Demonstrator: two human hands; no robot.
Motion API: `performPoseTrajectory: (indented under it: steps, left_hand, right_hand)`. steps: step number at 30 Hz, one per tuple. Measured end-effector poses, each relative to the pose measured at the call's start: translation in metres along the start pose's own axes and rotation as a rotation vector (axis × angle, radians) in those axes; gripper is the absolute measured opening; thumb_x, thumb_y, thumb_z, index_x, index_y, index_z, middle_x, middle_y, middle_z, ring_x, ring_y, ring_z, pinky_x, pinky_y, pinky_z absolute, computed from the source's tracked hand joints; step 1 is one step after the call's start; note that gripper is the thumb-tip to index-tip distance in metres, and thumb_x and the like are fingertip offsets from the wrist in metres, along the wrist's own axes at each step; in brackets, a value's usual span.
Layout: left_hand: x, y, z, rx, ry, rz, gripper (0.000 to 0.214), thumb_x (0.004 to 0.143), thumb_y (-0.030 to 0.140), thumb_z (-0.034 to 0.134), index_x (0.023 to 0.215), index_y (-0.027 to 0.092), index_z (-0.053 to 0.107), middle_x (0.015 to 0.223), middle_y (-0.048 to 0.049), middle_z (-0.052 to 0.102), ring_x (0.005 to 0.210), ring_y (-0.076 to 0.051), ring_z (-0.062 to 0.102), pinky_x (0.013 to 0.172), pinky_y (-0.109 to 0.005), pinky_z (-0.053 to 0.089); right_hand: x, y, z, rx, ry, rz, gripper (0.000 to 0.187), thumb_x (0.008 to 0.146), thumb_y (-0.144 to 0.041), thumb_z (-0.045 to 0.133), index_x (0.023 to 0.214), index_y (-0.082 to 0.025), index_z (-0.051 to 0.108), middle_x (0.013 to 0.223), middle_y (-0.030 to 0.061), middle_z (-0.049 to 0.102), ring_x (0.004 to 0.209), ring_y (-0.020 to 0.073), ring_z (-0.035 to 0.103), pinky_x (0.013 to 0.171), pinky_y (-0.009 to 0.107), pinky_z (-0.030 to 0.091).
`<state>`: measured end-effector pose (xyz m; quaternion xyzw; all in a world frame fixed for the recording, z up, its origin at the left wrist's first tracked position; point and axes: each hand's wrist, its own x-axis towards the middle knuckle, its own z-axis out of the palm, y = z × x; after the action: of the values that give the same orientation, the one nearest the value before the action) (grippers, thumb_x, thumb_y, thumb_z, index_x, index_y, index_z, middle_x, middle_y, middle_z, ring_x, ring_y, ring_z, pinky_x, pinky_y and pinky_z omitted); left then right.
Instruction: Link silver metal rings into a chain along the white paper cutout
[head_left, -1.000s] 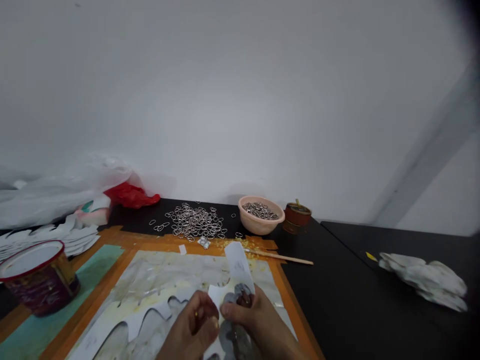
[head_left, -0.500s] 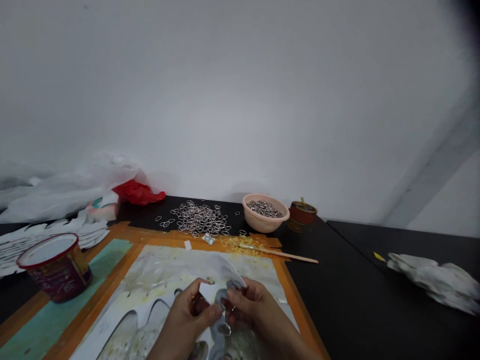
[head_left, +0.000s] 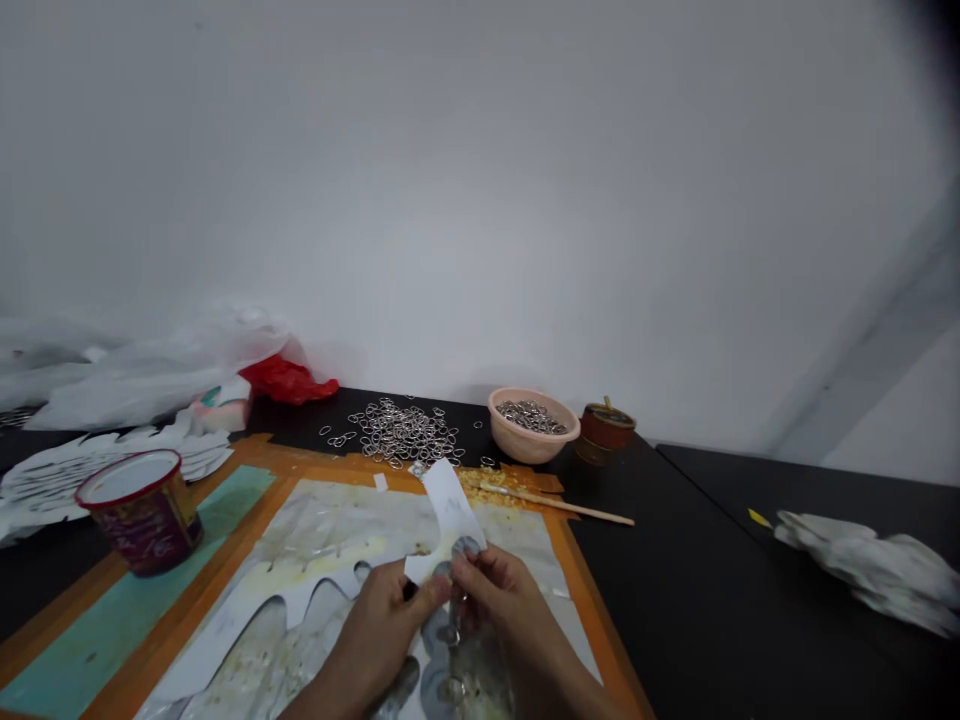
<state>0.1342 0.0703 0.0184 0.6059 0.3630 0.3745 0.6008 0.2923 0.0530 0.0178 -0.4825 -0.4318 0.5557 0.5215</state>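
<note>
At far left, white plastic bags (head_left: pixel 127 385) heaped against the wall, a red plastic bag (head_left: pixel 289 380) at their right end; below them, a pile of white scalloped paper cut-outs (head_left: pixel 97 480), touching a red-rimmed tin (head_left: pixel 142 525) that stands upright on the teal strip of an orange-taped work board (head_left: pixel 217 560). On the board lies a stained, marbled sheet (head_left: pixel 337 530) with a wavy cut edge. Centre: left hand (head_left: pixel 371 635) half closed, thumb and forefinger pinching the lower end of a white paper strip (head_left: pixel 450 505), held up above the sheet; right hand (head_left: pixel 506 610) curled just beside it, fingertips at a grey disc (head_left: pixel 465 547) on the strip's edge, a small metal ring (head_left: pixel 452 632) just below the fingers; its exact grip cannot be told. Behind the hands, loose metal rings (head_left: pixel 401 432) on a black table (head_left: pixel 675 600); to their right, a pink bowl (head_left: pixel 525 435) of similar rings, a small brown pot (head_left: pixel 606 432) and, nearer, a wooden stick (head_left: pixel 555 505) across the board's edge. Far right, a crumpled white cloth (head_left: pixel 862 570)
</note>
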Motion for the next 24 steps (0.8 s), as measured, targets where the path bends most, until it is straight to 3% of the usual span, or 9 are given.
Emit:
performPoseTrajectory:
  steps: [7, 11, 13, 16, 21, 24]
  left_hand:
    - [0.002, 0.007, 0.004, -0.111, 0.005, 0.01, 0.053, 0.073, 0.066, 0.069, 0.063, 0.014, 0.068, 0.059, -0.005, 0.066, 0.06, -0.02, 0.062, 0.06, -0.026, 0.046]
    - [0.008, 0.006, 0.001, -0.163, 0.169, -0.001, 0.059, 0.067, 0.074, 0.069, 0.059, 0.016, 0.061, 0.049, 0.0009, 0.056, 0.045, -0.013, 0.047, 0.046, -0.023, 0.038]
    - [0.01, 0.003, -0.001, -0.184, 0.259, 0.003, 0.058, 0.062, 0.073, 0.073, 0.061, 0.016, 0.061, 0.051, 0.0033, 0.053, 0.048, -0.011, 0.044, 0.048, -0.021, 0.037]
    - [0.011, 0.0, 0.001, -0.227, 0.326, -0.001, 0.058, 0.055, 0.071, 0.079, 0.063, 0.016, 0.062, 0.055, 0.0042, 0.053, 0.054, -0.01, 0.043, 0.05, -0.02, 0.035]
    - [0.006, 0.006, 0.008, -0.329, 0.314, -0.095, 0.054, 0.06, 0.069, 0.077, 0.061, 0.017, 0.063, 0.05, 0.0046, 0.052, 0.047, -0.01, 0.043, 0.047, -0.021, 0.033]
    - [0.002, 0.015, 0.008, -0.435, 0.271, -0.167, 0.053, 0.055, 0.064, 0.083, 0.06, 0.016, 0.063, 0.05, 0.0032, 0.056, 0.048, -0.011, 0.047, 0.048, -0.021, 0.033]
  right_hand:
    - [0.006, 0.009, 0.002, -0.072, -0.07, 0.064, 0.075, 0.058, -0.092, 0.055, 0.068, -0.018, 0.051, 0.049, -0.0039, 0.053, 0.034, 0.0081, 0.046, 0.034, 0.019, 0.032]
    - [-0.002, 0.002, 0.008, -0.117, -0.208, 0.108, 0.07, 0.055, -0.084, 0.068, 0.073, -0.017, 0.053, 0.055, -0.0024, 0.057, 0.034, 0.0087, 0.048, 0.034, 0.02, 0.032]
    - [-0.007, 0.0, 0.011, -0.148, -0.257, 0.098, 0.067, 0.052, -0.078, 0.075, 0.067, -0.016, 0.054, 0.051, -0.0044, 0.052, 0.033, 0.006, 0.041, 0.035, 0.02, 0.029]
    - [-0.009, 0.008, 0.015, -0.115, -0.264, 0.042, 0.061, 0.058, -0.072, 0.077, 0.064, -0.017, 0.052, 0.051, -0.0072, 0.045, 0.042, 0.0048, 0.036, 0.044, 0.02, 0.029]
    - [-0.003, 0.034, 0.009, -0.098, -0.279, -0.021, 0.06, 0.063, -0.072, 0.075, 0.071, -0.016, 0.054, 0.06, -0.0056, 0.046, 0.058, 0.0086, 0.04, 0.056, 0.022, 0.03]
    - [-0.001, 0.036, 0.006, -0.094, -0.327, 0.019, 0.062, 0.061, -0.074, 0.075, 0.07, -0.015, 0.056, 0.06, -0.0041, 0.048, 0.058, 0.0091, 0.041, 0.057, 0.022, 0.03]
